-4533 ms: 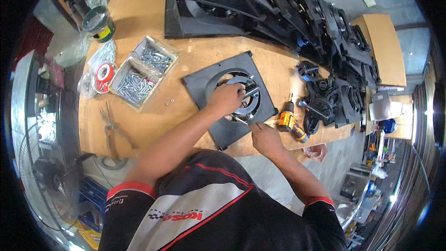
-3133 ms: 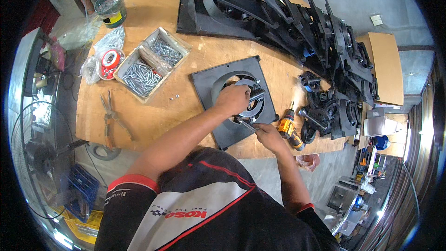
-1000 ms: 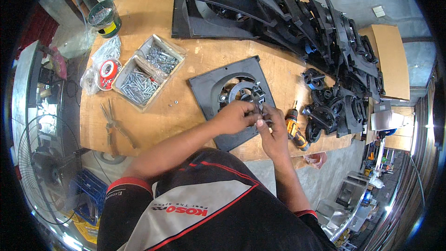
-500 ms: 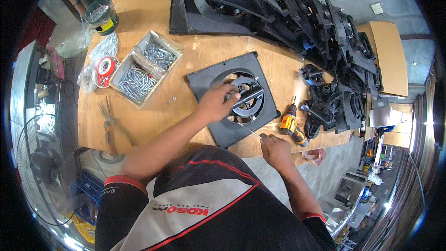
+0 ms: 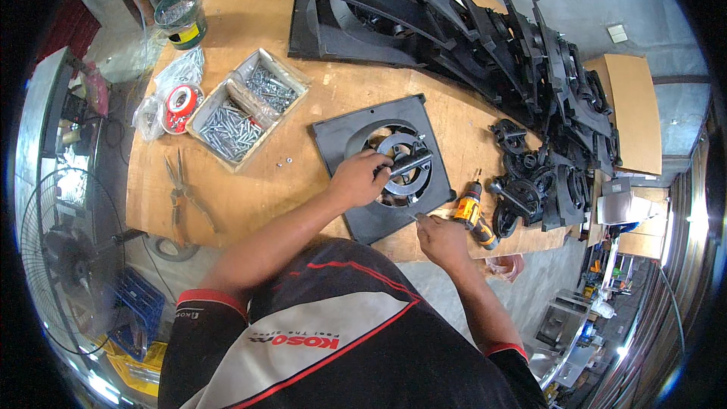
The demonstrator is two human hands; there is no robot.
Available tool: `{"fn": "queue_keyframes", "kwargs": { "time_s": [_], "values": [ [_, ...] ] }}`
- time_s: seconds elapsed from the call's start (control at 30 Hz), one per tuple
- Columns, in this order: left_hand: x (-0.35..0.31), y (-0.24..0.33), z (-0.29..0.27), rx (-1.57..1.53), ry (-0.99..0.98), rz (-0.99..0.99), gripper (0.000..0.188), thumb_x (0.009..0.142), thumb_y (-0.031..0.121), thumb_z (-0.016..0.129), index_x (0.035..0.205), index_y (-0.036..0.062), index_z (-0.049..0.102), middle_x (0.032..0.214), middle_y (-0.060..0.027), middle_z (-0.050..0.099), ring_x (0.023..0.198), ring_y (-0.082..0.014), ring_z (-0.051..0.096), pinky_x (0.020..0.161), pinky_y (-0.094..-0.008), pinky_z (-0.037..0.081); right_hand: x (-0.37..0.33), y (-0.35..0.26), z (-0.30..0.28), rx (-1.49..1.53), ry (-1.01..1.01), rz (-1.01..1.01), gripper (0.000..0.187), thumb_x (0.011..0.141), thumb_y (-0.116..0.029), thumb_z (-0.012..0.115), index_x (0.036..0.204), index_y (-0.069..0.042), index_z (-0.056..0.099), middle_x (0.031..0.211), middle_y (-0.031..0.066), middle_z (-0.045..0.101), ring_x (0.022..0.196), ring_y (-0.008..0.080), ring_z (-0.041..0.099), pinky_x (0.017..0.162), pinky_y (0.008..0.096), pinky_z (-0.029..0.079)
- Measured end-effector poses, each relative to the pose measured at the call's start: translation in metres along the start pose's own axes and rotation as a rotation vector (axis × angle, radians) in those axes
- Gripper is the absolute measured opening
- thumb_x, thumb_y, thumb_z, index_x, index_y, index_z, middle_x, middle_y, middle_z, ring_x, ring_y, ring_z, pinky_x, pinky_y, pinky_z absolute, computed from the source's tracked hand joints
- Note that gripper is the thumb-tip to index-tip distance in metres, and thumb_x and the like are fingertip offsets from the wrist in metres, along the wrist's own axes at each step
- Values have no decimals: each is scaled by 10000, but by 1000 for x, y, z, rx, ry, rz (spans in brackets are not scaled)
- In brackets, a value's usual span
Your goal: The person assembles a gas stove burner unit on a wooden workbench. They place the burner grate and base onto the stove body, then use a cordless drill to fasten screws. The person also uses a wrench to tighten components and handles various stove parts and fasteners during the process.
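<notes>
A square black plastic panel (image 5: 338,132) with a large round opening lies on the wooden table in front of me. In that opening sits a black ring-shaped part (image 5: 397,142) with a tube-like bar (image 5: 413,161) across it. My left hand (image 5: 362,179) is closed round the near-left end of this bar. At the panel's near edge my right hand (image 5: 441,238) pinches a thin metal rod-like tool (image 5: 414,216), its tip pointing at the lower rim of the opening. Fingers cover most of the tool, so its exact kind is hidden.
A yellow-black cordless drill (image 5: 469,208) lies right of the panel, beside black wheel-like parts (image 5: 522,193). Stacked black panels (image 5: 363,30) fill the far side. Leftward are a divided box (image 5: 261,136) of screws, pliers (image 5: 179,193), a tape roll (image 5: 182,98) and a bucket (image 5: 180,19).
The bar and ring have turned slightly under my left hand. My right hand has moved a little left, closer to the panel, and less of the thin tool shows.
</notes>
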State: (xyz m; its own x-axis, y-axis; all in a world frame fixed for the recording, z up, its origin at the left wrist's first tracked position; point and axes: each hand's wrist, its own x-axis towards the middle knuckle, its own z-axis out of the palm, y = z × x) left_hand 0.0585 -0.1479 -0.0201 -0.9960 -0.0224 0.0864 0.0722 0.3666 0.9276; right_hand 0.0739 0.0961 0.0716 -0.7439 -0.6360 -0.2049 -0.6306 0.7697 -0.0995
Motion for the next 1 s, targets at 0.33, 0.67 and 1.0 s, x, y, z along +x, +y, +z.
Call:
{"fn": "queue_keyframes", "kwargs": {
  "time_s": [0.33, 0.67, 1.0],
  "values": [
    [0, -2, 1, -37, 26, 15, 248, 910, 223, 580, 1054, 57, 696, 1013, -177, 666, 968, -387, 640, 863, -472, 511, -10, -3, 6, -8, 96, -56, 250, 889, -209, 618, 1074, -58, 690, 693, 109, 639, 572, 299, 638, 533, 424, 516],
    [1, -3, 1, -29, 25, 32, 246, 919, 216, 573, 1051, 47, 693, 994, -194, 660, 951, -400, 638, 837, -490, 503, -8, -2, 9, -11, 39, -68, 266, 880, -197, 623, 1090, -45, 683, 710, 106, 652, 593, 308, 650, 552, 438, 524],
    [2, 2, -1, -61, -7, -28, 235, 917, 215, 589, 1046, 49, 694, 999, -189, 665, 960, -388, 641, 840, -478, 508, -24, 12, 8, 1073, -111, 696, 212, 943, -168, 586, 1008, 18, 666, 632, 62, 574, 482, 163, 515, 448, 302, 371]
  ]
}}
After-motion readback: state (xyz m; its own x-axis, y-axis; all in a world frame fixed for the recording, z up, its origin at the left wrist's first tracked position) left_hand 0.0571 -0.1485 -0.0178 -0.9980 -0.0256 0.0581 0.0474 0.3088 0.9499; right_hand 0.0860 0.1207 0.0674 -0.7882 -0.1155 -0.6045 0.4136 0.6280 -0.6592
